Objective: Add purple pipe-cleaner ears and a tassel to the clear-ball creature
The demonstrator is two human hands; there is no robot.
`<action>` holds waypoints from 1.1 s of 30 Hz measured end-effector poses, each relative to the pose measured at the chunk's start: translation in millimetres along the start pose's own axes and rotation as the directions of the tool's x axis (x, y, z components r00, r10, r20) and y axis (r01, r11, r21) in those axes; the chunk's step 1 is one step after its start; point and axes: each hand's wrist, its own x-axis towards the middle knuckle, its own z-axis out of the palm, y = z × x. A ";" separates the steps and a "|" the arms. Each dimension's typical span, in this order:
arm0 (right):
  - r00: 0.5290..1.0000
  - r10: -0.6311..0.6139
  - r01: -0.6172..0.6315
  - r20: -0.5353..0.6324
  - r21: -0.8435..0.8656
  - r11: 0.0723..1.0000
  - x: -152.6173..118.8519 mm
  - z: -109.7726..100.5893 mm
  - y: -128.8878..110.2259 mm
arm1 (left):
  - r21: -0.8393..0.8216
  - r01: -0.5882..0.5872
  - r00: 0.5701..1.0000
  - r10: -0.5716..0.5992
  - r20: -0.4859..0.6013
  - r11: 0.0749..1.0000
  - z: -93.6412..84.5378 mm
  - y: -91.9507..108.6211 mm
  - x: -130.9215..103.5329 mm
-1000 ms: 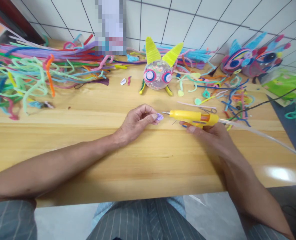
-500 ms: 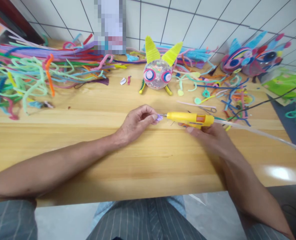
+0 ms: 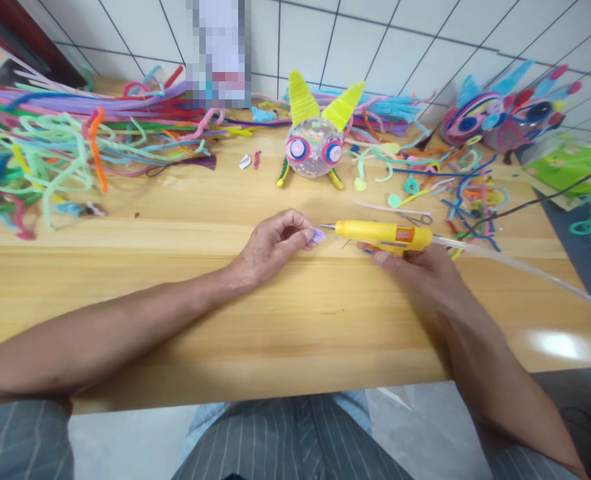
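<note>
Between the thumb and fingers of my left hand [image 3: 278, 243] is a small purple coiled piece [image 3: 318, 235], apparently pipe cleaner. My right hand [image 3: 420, 270] is wrapped round the handle of a yellow hot glue gun [image 3: 382, 233]. Its metal nozzle points left, just above and to the right of the purple piece, with a small gap between them. A long clear glue stick [image 3: 515, 265] juts from the gun's back end. Beyond both hands stands a clear ball figure [image 3: 315, 170] with yellow ears, pink-and-blue eyes and small feet.
Pipe cleaners [image 3: 75, 147] in many colours are heaped at the left. More loose pieces and scissors [image 3: 418, 219] lie at the right. Two other decorated figures [image 3: 475, 123] stand at the back right. A black cord [image 3: 535, 200] crosses the table's right side near a green bag [image 3: 570, 167].
The glue gun has drawn back slightly to the right, so its nozzle has come away from the purple piece. My left hand has stayed in place.
</note>
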 end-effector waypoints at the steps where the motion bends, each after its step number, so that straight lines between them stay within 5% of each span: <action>1: 1.000 0.001 -0.001 0.012 -0.005 1.000 -0.1 0.2 0.0 | 0.000 0.004 1.000 -0.004 0.001 1.000 0.1 0.1 -0.1; 22: 0.998 -0.001 0.004 0.070 -0.040 0.999 3.1 -7.4 1.5 | -0.099 0.034 0.999 -0.036 -0.014 0.995 -1.8 -4.4 3.7; 33: 1.000 -0.003 0.003 -0.003 -0.047 0.999 -0.8 -6.5 -2.8 | -0.103 0.036 0.999 -0.038 -0.015 0.994 -1.7 -3.4 3.0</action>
